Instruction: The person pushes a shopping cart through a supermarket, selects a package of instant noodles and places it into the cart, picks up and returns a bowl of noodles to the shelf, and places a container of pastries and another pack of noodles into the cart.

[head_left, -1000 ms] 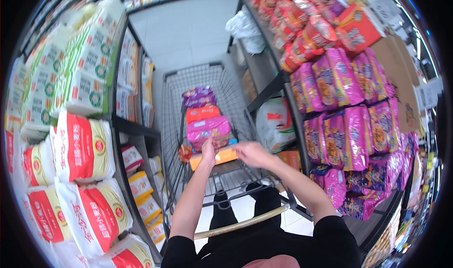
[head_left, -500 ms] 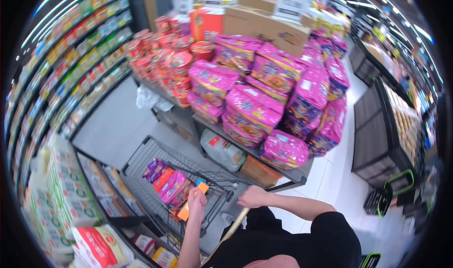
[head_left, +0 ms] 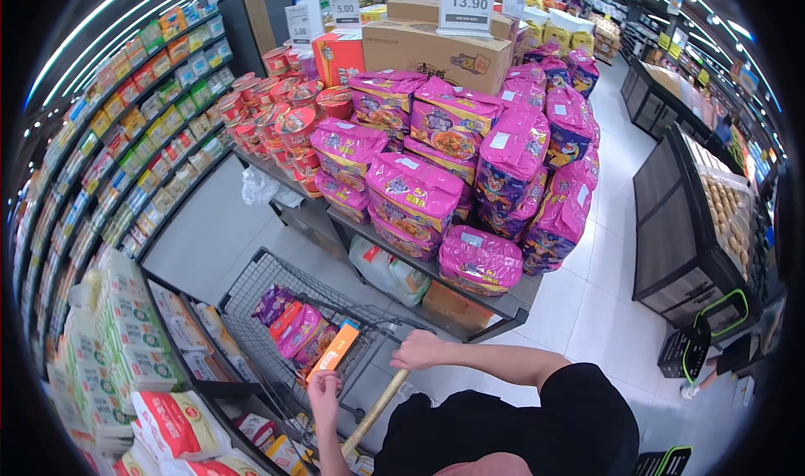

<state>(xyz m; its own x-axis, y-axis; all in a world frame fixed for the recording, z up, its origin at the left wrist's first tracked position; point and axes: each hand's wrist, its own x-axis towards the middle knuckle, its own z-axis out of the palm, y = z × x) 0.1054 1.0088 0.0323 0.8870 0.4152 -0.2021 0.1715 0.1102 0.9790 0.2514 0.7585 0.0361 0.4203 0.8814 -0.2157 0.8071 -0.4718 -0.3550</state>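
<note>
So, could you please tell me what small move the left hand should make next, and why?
I would probably bring the left hand to the cart handle: it is at the near end of the orange box, which appears to lie in the cart beside the pink pack, while the right hand is near the handle's right end.

I see an orange box [head_left: 334, 349], a magenta pack [head_left: 299, 328], a purple packet [head_left: 272, 305] and a dark grey cart [head_left: 289, 273] with a wire-grid pattern. My feed shows red tubs [head_left: 295, 126] and a black sleeve [head_left: 587, 396].
</note>
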